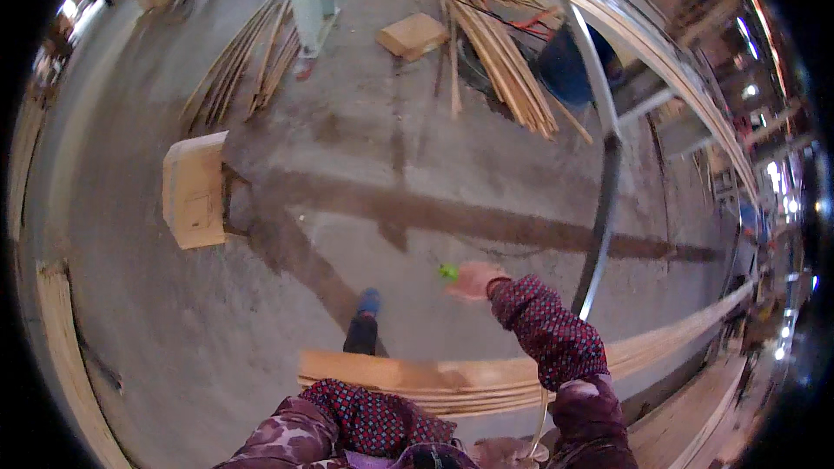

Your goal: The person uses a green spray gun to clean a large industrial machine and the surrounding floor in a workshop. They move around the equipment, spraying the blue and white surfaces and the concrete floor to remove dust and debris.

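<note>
The right hand (476,281) is stretched out over the floor (339,143), past the far edge of the boards (373,368). A small green thing (447,272) sits at its fingertips. The fingers look closed on it in a pinch, but the hand is blurry, so I can't tell just what it is. The left arm bends in low across the near side of the boards. What looks to be the left hand (508,450) is at the bottom edge, next to a thin pale strip (544,417). I can't tell how far open it is, or if it has hold of the strip.

To do this well, I think a firm pinch on the green thing is best, so it does not drop. The right arm is a long way out, so a slow, steady reach should be safer than a quick one. The tall post (605,182) looks close to the right sleeve (556,330), so the elbow should stay clear of it. The boards lie in a flat stack, one on top of the other. Leaning hard on them could make the top one slide. A blue shoe (369,301) shows past the boards, so toes need care too.
</note>
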`<state>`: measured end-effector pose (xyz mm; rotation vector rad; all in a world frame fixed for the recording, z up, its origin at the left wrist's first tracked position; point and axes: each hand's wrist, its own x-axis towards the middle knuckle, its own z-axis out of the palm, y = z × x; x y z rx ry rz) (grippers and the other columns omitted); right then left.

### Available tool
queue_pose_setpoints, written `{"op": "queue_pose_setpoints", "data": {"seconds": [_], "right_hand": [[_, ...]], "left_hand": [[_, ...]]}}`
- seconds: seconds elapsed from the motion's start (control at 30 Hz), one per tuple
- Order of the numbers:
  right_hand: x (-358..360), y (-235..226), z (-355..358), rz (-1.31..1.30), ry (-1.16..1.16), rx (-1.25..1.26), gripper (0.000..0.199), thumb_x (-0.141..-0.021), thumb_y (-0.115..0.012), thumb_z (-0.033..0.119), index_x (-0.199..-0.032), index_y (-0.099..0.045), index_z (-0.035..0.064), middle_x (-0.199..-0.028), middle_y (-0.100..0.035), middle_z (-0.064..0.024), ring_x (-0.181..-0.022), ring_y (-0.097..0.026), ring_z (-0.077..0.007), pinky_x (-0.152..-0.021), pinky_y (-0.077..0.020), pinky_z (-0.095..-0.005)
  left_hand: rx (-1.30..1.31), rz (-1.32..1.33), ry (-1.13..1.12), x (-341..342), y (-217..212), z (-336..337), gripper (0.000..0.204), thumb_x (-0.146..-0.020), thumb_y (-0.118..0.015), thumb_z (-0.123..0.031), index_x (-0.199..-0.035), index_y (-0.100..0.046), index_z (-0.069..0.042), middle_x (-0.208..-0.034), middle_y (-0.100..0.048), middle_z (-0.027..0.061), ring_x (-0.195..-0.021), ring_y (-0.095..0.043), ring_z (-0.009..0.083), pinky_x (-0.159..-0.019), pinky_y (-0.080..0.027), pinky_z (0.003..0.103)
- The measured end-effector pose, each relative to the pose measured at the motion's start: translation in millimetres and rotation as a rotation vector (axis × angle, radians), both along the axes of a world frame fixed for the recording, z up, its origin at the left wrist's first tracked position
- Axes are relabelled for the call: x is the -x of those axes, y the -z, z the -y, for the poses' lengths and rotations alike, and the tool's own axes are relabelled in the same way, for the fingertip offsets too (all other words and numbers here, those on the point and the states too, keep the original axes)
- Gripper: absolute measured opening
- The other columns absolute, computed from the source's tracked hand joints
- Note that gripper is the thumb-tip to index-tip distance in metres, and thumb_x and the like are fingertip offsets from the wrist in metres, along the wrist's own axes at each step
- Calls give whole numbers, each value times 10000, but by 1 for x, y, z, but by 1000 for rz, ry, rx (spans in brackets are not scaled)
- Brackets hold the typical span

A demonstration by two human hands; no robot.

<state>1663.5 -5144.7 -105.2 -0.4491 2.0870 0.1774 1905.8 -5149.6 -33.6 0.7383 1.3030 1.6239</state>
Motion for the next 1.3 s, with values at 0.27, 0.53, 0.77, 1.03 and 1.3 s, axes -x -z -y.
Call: {"op": "queue_pose_setpoints", "data": {"seconds": [0.27,0.53,0.77,1.03,1.3], "right_hand": [[-49,-113,-152,-444,600,205,471,-799,-579,457,-1009,-683,49,-1011,-669,-192,-952,-648,-352,-805,-510,-462],[-240,-157,-296,-235,600,204,560,-829,-555,533,-984,-669,8,-973,-668,-205,-893,-652,-355,-788,-496,-450],[-278,-146,-508,-934,740,534,385,-897,-562,402,-941,-625,25,-631,-578,-107,-565,-612,-205,-514,-515,-337],[-359,-188,-663,-1165,1983,1397,403,-888,-596,416,-818,-519,27,-562,-497,-35,-422,-503,-151,-472,-521,-344],[-431,-162,-737,-1195,2198,1107,400,-875,-569,410,-694,-536,55,-567,-505,-54,-447,-520,-174,-454,-504,-336]], "left_hand": [[34,-225,294,-121,-29,-115,274,-935,-455,-331,-967,-515,-65,-755,-556,81,-730,-565,280,-694,-442,393],[105,-223,471,-232,-40,-204,233,-940,-468,-335,-866,-501,-116,-757,-557,106,-756,-593,294,-696,-431,426],[168,-278,600,-152,-11,-217,139,-814,-574,-254,-836,-582,-117,-763,-635,98,-738,-624,239,-641,-467,380],[500,-1007,-95,-13,-26,-308,345,-842,-594,-280,-1140,-611,-108,-812,-653,179,-715,-648,317,-621,-517,381],[490,-859,505,-81,69,-388,340,-872,-503,-467,-1041,-635,-203,-936,-673,113,-847,-644,327,-721,-511,412]]}}
